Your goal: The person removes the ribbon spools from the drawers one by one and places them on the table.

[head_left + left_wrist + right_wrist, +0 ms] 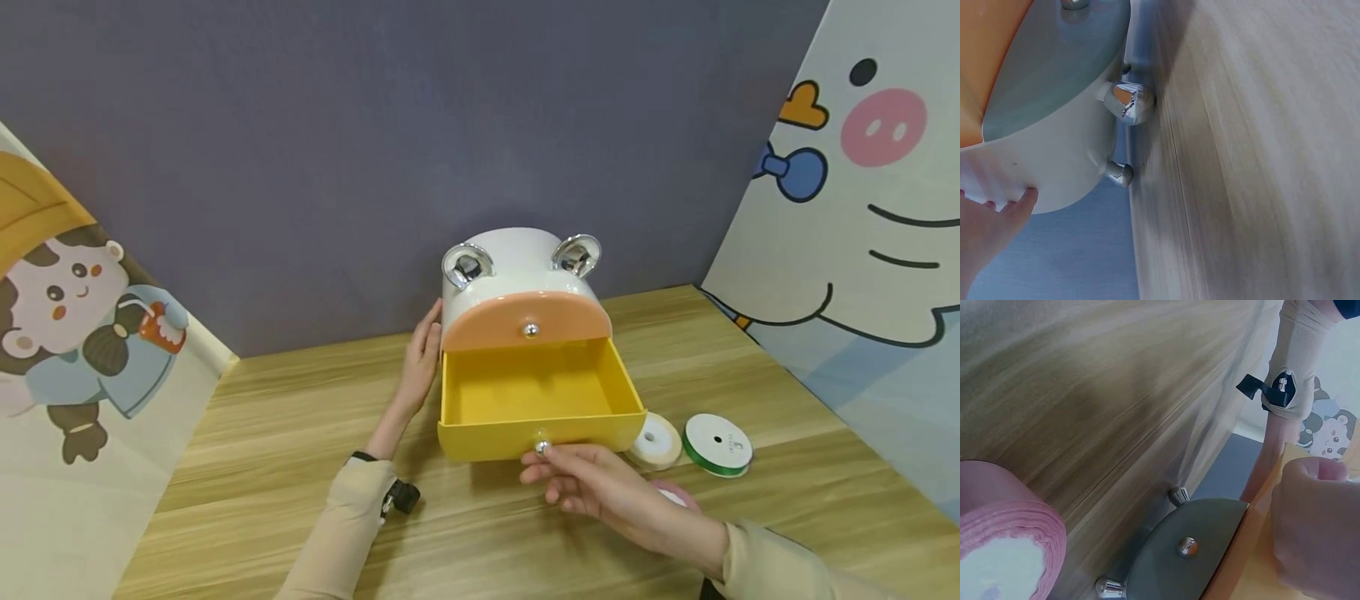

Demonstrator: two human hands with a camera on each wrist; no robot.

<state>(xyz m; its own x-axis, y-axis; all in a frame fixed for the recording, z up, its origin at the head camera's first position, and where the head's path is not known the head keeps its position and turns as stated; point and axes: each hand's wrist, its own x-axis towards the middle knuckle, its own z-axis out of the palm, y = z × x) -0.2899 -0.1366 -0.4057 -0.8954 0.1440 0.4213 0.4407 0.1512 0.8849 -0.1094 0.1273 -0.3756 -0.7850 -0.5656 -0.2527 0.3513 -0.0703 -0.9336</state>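
Observation:
A small white cabinet [517,258] with two silver ear-like parts stands against the back wall. Its yellow drawer [487,442] is pulled out, and no object shows inside. The orange drawer front [495,325] above it is closed. At the drawer's front my right hand [600,487] pinches the silver knob [543,447] between thumb and forefinger. My left hand [422,371] rests with extended fingers along the cabinet's left side. A grey-green lower front [1054,75] shows in the left wrist view, above shiny silver feet [1132,103].
Right of the drawer lie a cream ribbon roll [656,442] and a green ribbon roll [717,444] on the wooden table [262,467]. A pink ribbon roll [1016,500] is partly hidden behind my right hand in the head view. The grey wall [337,167] stands close behind the cabinet.

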